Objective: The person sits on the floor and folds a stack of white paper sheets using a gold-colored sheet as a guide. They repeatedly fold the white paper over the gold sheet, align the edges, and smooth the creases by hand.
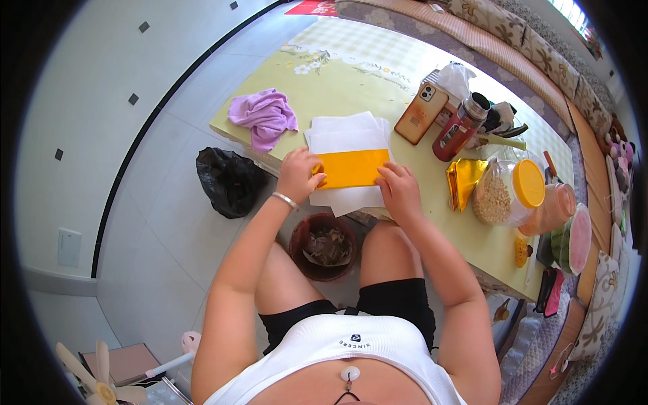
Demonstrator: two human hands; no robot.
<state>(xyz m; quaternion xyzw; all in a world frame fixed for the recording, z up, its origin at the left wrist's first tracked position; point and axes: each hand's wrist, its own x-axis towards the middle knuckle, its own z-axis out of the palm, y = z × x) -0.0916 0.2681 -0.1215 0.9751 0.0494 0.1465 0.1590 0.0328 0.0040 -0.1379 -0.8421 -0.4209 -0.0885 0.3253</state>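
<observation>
A folded-looking sheet of orange-gold paper (352, 169) lies flat across a loose stack of white paper (345, 128) at the table's near edge. My left hand (299, 177) pinches its left end between thumb and fingers. At the opposite end, my right hand (399, 190) grips the lower right edge the same way. Several folded shiny gold paper pieces (462, 182) lie to the right of my right hand. A crumpled lilac cloth (263, 118) rests beyond my left hand on the table's left side.
On the table (351, 74) stand a phone (420, 115), a red thermos (457, 131), a yellow-lidded jar (496, 196), another clear jar (550, 210) and a cut watermelon (574, 239). Between my legs is a dark red bin (297, 251) with scraps. A black bag (229, 182) sits on the floor.
</observation>
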